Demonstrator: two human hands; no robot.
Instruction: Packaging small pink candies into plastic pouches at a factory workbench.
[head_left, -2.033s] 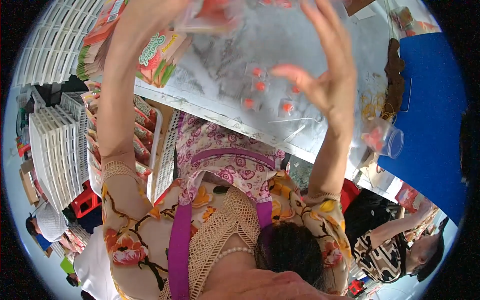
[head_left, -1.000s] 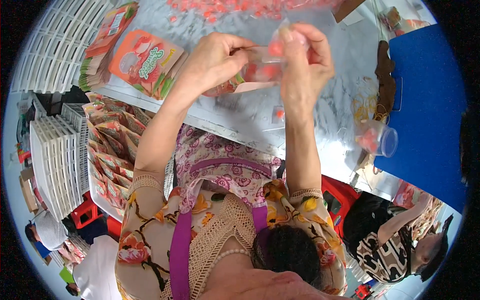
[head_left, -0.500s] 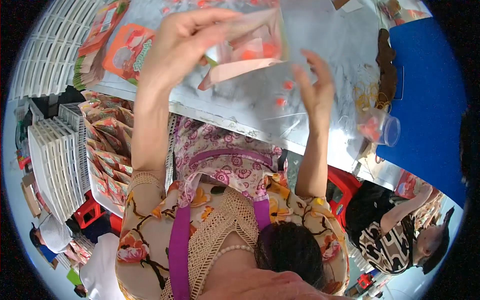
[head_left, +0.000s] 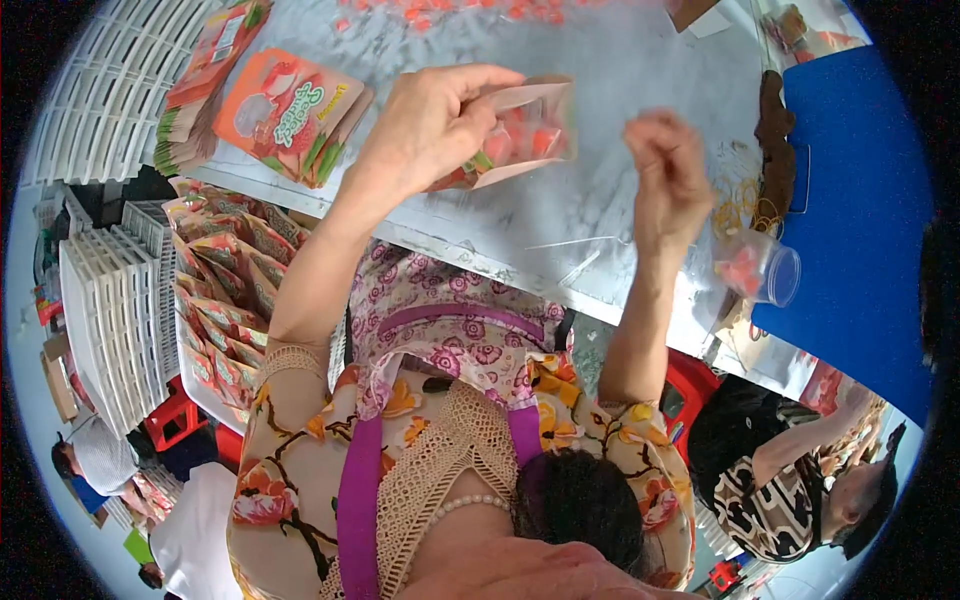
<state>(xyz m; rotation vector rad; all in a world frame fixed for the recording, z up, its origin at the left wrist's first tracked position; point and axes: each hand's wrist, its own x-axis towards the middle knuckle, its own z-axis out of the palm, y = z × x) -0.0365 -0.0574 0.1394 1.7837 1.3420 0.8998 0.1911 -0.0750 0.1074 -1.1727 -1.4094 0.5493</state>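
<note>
Above one table (head_left: 470, 215), left fingers (head_left: 492, 77) clamping one pouch (head_left: 520, 171), right fingers (head_left: 672, 140) blurred, seemingly together

The open pouch (head_left: 535, 97) is pale pink with green touches, its wrapped pieces (head_left: 545, 142) red-orange. The desk (head_left: 590, 70) is grey-white marbled; the apron (head_left: 455, 275) pale with magenta florals and purple trim; the right-hand board (head_left: 865, 220) plain blue; the left crates (head_left: 115, 300) white.

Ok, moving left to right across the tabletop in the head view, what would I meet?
Fanned pouch stack, orange printed pouches, left hand, opened pouch with red packets, right hand, tipped clear plastic jar.
</note>
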